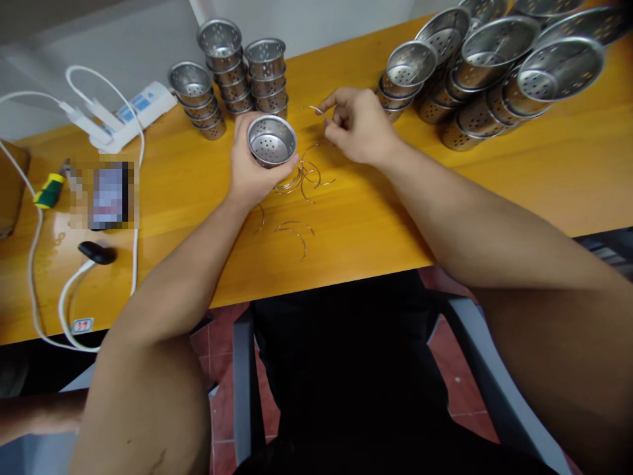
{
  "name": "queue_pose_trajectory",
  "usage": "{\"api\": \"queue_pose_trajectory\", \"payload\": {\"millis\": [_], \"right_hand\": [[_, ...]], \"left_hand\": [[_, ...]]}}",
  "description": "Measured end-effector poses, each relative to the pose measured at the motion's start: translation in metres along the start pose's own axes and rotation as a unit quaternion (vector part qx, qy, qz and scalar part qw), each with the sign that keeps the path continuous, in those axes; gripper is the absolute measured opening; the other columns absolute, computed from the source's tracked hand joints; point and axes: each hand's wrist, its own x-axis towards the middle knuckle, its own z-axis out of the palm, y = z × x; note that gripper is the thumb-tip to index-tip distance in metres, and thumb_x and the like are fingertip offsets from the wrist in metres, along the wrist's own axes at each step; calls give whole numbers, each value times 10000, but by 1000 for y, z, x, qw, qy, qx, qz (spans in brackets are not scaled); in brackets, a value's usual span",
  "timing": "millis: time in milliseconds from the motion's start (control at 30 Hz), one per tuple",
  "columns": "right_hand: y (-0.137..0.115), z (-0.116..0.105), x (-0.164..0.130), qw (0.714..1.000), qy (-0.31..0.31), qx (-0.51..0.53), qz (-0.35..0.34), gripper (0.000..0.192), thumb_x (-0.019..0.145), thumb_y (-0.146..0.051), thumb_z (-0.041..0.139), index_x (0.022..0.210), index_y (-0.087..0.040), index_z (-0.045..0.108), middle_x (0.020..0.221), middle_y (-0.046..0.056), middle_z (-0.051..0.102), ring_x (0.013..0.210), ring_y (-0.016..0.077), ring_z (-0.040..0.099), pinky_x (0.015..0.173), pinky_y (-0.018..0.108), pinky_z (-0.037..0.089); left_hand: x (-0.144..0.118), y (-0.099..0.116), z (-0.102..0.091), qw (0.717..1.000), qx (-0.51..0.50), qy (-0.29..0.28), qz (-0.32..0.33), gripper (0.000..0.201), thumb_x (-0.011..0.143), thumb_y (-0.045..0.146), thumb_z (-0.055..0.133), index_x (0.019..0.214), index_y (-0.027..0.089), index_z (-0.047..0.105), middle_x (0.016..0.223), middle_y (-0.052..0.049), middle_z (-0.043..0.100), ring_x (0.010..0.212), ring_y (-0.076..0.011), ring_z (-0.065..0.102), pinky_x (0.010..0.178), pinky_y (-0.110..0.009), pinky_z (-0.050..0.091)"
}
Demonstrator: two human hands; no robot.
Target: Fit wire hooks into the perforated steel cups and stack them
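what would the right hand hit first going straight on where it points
The right hand would probably meet the perforated cup stack behind the held cup, though depth is unclear.

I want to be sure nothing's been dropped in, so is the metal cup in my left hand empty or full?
Empty: looking into the metal cup, only bare, perforated metal shows inside.

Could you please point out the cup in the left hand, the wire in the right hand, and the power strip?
Cup (271,142): head view, on its perforated inside.
Wire (313,108): head view, on its exposed length.
Power strip (149,104): head view, on its upper face.
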Motion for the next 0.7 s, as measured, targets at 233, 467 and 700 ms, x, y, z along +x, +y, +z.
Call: {"api": "queue_pose_trajectory", "payload": {"millis": [233,467,700], "right_hand": [[-24,1,-6,999,41,-13,-29,604,1111,-896,778,1031,-298,758,742,-21,618,723,220,475,743,420,437],[-66,2,-21,996,59,-33,-66,353,1199,-645,702,1167,-329,856,823,27,657,725,287,561,768,477,554],[-85,7,-31,995,-3,-94,-30,429,1221,-668,701,1418,-354,918,926,45,792,911,342,734,854,492,668]], "left_hand": [[-2,-6,10,999,-51,14,-8,1102,703,1003,1084,1535,470,596,1524,-67,791,1421,-428,793,1293,-718,678],[-9,-4,12,999,-33,-30,-1,941,853,785,1102,1579,436,616,1622,-108,744,1551,-447,758,1391,-687,629],[-16,-1,17,996,-51,-71,-3,946,913,856,1037,1596,420,549,1531,-103,760,1455,-405,809,1315,-630,662]]}}
